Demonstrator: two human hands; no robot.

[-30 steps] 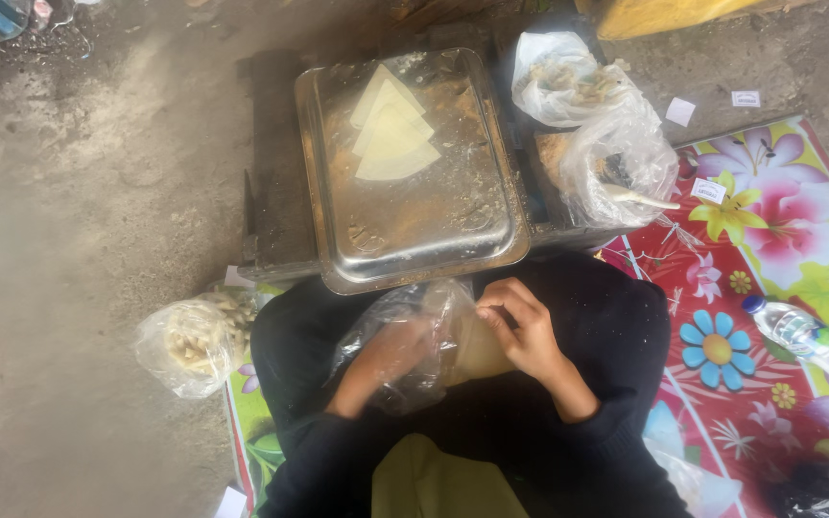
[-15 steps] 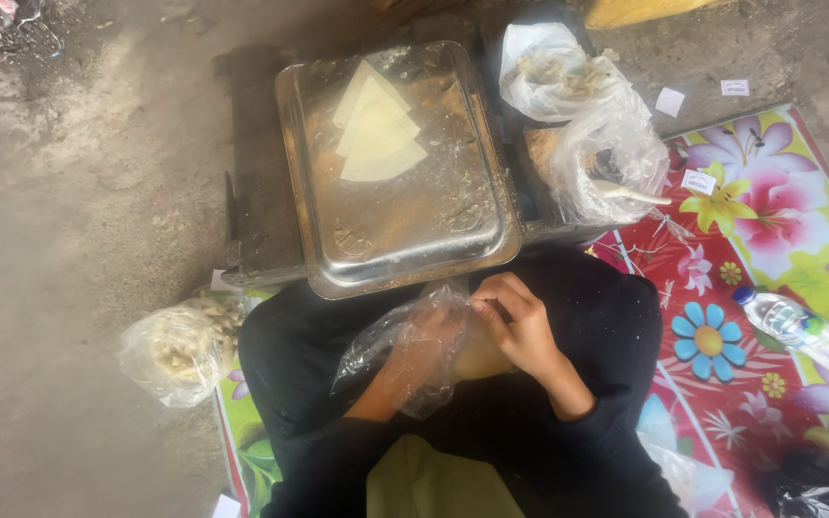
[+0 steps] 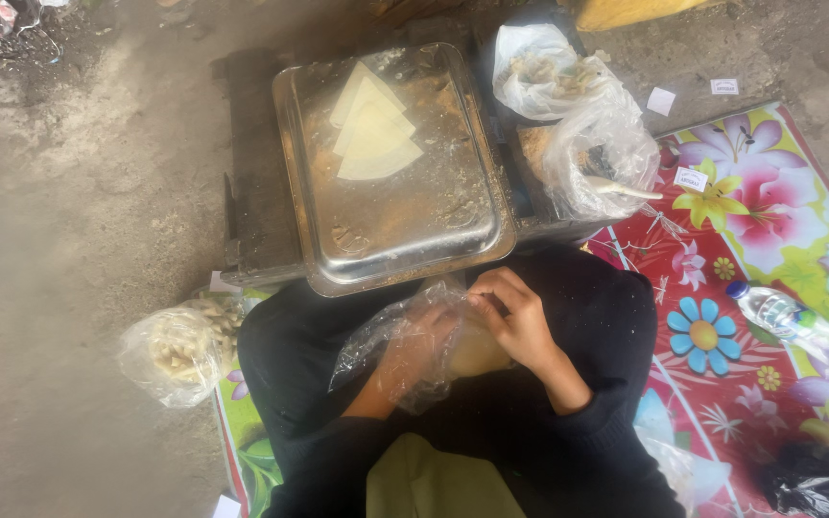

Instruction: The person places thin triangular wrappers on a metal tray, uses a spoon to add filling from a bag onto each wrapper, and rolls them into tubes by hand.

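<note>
My left hand (image 3: 421, 350) is inside a clear plastic bag (image 3: 386, 350) held over my lap, its shape showing through the film. My right hand (image 3: 515, 317) pinches the bag's upper edge next to a pale round sheet of dough (image 3: 477, 350) lying under it. Just beyond my hands sits a square metal tray (image 3: 405, 240) dusted with flour, with several pale wedge-shaped dough sheets (image 3: 373, 134) stacked at its far side.
Two clear bags with food (image 3: 597, 144) stand right of the tray, a spoon handle poking out. A tied bag of pale pieces (image 3: 179, 350) lies at left on the concrete. A water bottle (image 3: 769, 309) lies on the flowered mat (image 3: 741, 211). A black bag (image 3: 817, 484) sits at the lower right.
The view has shifted slightly, so the tray sits further left. My left hand has gone deeper into the plastic bag while my right hand keeps hold of its edge.
</note>
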